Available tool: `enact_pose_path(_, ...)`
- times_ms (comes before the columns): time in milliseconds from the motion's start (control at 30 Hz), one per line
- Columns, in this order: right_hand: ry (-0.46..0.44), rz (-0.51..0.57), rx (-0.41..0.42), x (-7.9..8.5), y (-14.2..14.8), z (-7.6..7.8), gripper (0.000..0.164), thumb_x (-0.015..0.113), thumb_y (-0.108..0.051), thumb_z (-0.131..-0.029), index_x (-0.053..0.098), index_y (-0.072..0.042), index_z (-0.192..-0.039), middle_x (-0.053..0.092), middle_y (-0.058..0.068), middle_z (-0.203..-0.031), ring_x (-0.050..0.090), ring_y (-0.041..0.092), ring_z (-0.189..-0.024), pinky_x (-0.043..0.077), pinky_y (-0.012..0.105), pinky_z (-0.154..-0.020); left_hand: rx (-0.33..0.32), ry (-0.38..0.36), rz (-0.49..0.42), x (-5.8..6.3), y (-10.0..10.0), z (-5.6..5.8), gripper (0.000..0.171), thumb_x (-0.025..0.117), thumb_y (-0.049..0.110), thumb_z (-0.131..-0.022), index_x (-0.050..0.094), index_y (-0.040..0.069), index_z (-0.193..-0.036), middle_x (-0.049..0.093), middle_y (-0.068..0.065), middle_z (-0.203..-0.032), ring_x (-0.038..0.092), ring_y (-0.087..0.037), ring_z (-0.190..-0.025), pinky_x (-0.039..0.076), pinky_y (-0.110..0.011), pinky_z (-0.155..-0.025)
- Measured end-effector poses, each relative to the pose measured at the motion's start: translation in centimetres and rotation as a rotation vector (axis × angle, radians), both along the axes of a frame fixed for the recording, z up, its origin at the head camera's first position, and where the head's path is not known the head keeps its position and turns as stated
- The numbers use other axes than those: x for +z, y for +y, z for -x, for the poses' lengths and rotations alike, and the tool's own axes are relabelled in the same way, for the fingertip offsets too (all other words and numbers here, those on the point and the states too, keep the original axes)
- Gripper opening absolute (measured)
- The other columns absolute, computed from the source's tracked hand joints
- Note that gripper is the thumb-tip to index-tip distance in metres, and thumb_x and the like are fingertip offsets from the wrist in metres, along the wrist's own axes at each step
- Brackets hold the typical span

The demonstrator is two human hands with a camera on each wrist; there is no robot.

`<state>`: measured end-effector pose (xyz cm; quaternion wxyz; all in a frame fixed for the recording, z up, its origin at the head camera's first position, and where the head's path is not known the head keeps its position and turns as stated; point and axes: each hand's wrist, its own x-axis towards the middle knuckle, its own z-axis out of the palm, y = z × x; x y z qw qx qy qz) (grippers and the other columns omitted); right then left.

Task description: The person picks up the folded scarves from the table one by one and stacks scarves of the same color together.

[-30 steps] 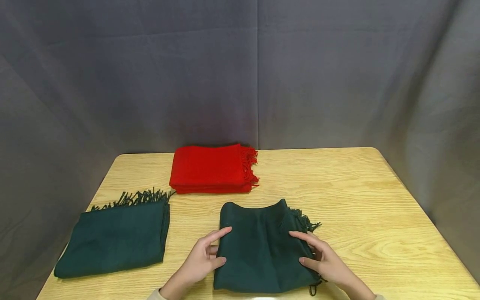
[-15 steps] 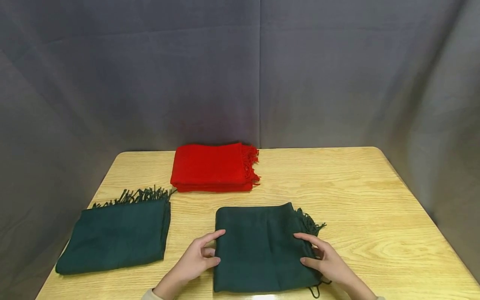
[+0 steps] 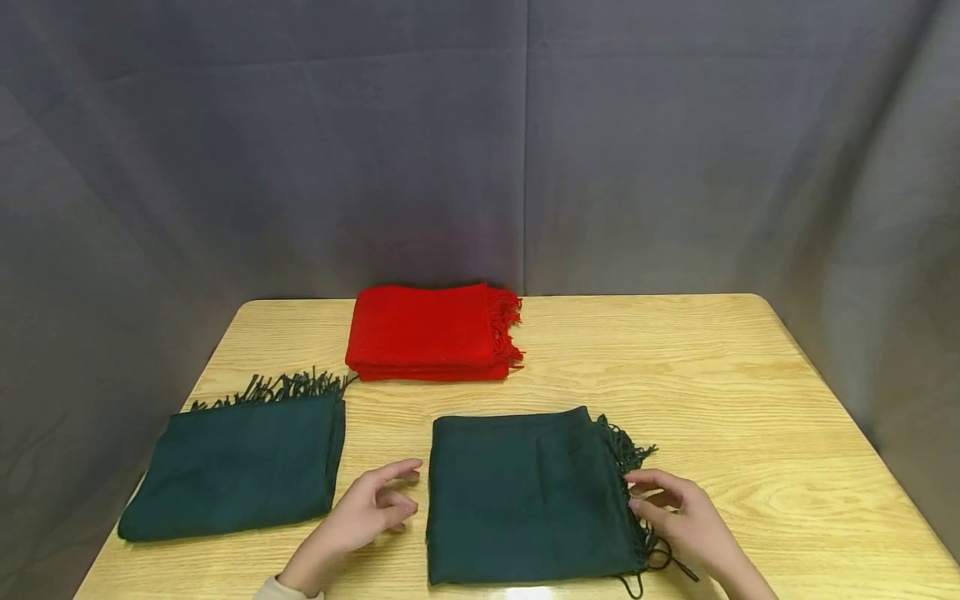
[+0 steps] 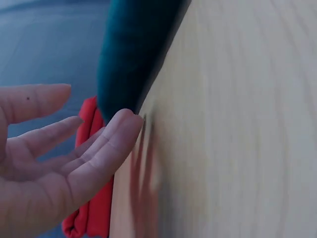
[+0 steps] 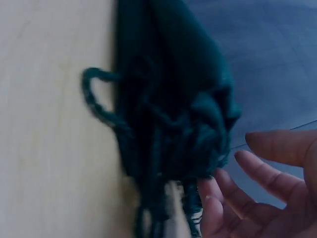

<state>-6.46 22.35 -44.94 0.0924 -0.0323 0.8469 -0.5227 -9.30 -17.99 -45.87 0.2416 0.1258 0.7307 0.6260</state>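
Observation:
A folded dark green scarf (image 3: 525,500) lies flat at the front middle of the table, its fringe (image 3: 626,450) along the right side. My left hand (image 3: 367,512) is just off the scarf's left edge, fingers loosely bent around nothing; the left wrist view shows a gap between the fingertips (image 4: 130,124) and the green cloth (image 4: 133,54). On the other side, my right hand (image 3: 686,517) is at the fringed edge, fingers relaxed. In the right wrist view its fingertips (image 5: 220,178) are right beside the hanging strands (image 5: 153,198), with thumb and fingers spread apart.
Another folded green scarf (image 3: 240,471) lies at the left, fringe pointing to the back. A folded red scarf (image 3: 420,329) sits at the table's back edge, fringe to the right. Bare wood of the table (image 3: 750,400) shows on the right. A grey curtain (image 3: 637,150) hangs behind.
The scarf's raised far edge and creases have flattened. Both hands have let go of its sides and drawn outward, the left to the left and the right to the right.

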Motion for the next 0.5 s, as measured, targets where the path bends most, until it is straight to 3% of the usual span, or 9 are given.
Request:
enact_pose_path(133,0.093,0.008,-0.045,1.1,-0.6,-0.3,0.027,0.062,-0.005,-0.085,0.059,0.003,-0.11,0.06,0.008,-0.086,0.06,0.015,-0.073,0.049,0.027,-0.061,0.0,0.011,0.011,0.5,-0.8,0.0,0.053,0.053,-0.002,-0.088,0.031,-0.011,-0.135,0.042,-0.03,-0.122,0.057,-0.036,-0.093,0.052,-0.037,-0.066)
enact_pose_path(300,0.145,0.164,0.041,2.7,-2.3,-0.1,0.031,0.059,-0.004,-0.086,0.051,0.009,-0.114,0.059,0.017,-0.088,0.061,0.02,-0.075,0.051,0.031,-0.064,-0.017,0.071,0.018,1.3,-1.9,-0.2,0.046,0.056,0.001,-0.086,0.041,-0.011,-0.128,0.048,-0.031,-0.114,0.058,-0.037,-0.091,0.053,-0.039,-0.066)
enact_pose_path(500,0.146,0.273,0.106,3.3,-4.9,0.5,0.032,0.057,-0.006,-0.088,0.047,0.005,-0.117,0.059,0.014,-0.089,0.062,0.024,-0.074,0.05,0.031,-0.061,0.005,0.155,0.034,2.4,-3.4,-0.1,0.035,0.058,0.001,-0.086,0.049,-0.012,-0.116,0.053,-0.028,-0.102,0.061,-0.027,-0.081,0.053,-0.04,-0.062)
